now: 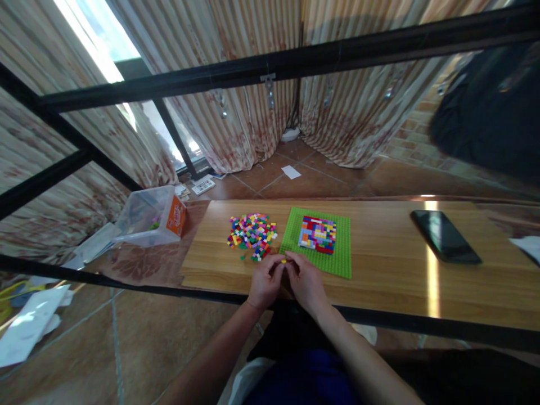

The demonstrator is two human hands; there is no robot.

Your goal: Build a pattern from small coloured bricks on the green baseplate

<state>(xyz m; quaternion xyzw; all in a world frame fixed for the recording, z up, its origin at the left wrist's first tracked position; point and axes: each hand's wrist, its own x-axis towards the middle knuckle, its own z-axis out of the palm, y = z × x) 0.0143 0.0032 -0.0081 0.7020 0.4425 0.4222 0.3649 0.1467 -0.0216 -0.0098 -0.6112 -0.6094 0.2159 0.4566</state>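
Observation:
My left hand [265,281] and my right hand [306,281] meet at the near edge of the wooden table [379,270], fingers curled together around a tiny yellow brick [284,261] pinched between them. Just beyond the hands lies a green baseplate [341,247] carrying a square patch of multicoloured small bricks [318,234]. To the left of the plate sits a loose pile of mixed coloured bricks [252,229], a short way from my left hand.
A black phone [445,236] lies on the table's right side. A clear plastic box [147,216] with an orange label lies tipped at the left. Papers [29,323] are scattered on the tiled floor. Black metal bars [270,64] cross the view, with curtains behind them.

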